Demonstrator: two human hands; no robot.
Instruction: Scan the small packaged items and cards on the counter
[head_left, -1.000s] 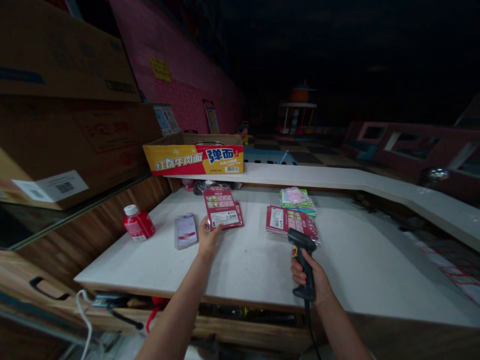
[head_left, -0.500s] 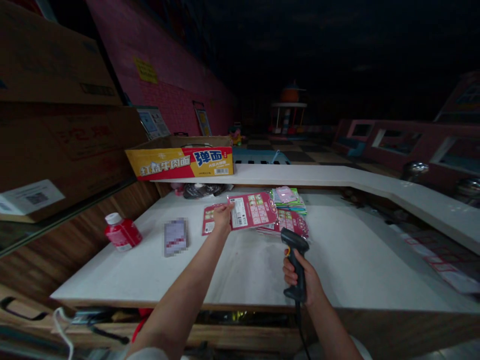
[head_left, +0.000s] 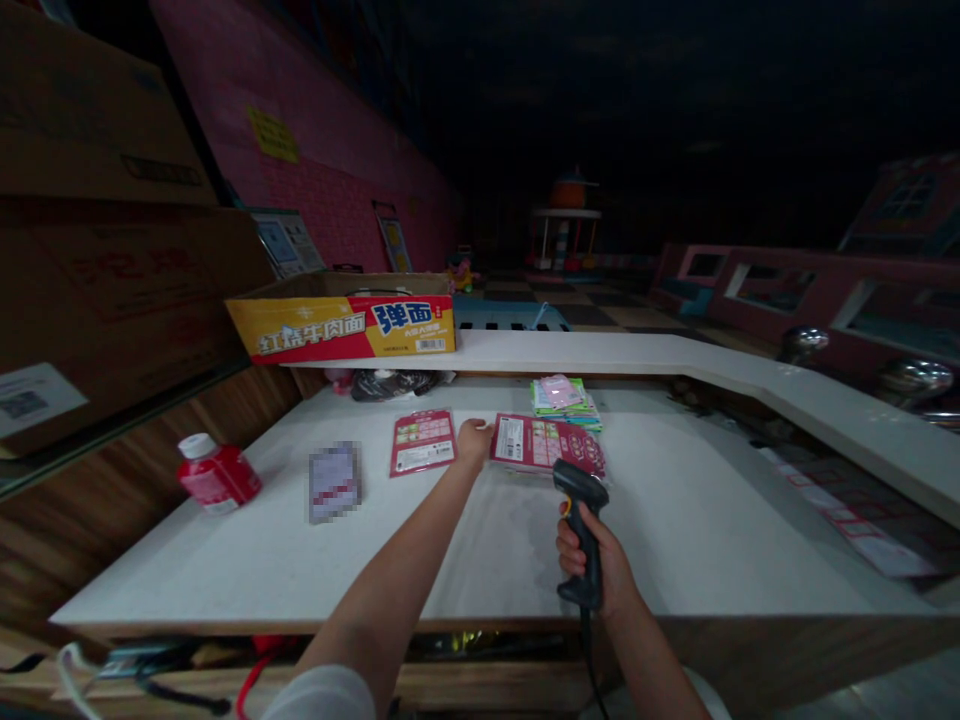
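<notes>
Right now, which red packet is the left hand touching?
The right one, by the scanner: the left hand rests on its left edge. The other red packet lies apart, left of the hand.

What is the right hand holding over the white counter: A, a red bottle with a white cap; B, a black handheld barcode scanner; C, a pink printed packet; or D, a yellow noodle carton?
B: the right hand grips the black handheld barcode scanner by its handle, above the white counter.

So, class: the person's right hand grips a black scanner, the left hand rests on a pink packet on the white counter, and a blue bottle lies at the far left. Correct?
Not quite. The bottle is red with a white cap, not blue, as the head view shows. The rest stands: the right hand grips the black scanner, and the left hand rests on the pink packet on the white counter.
</notes>
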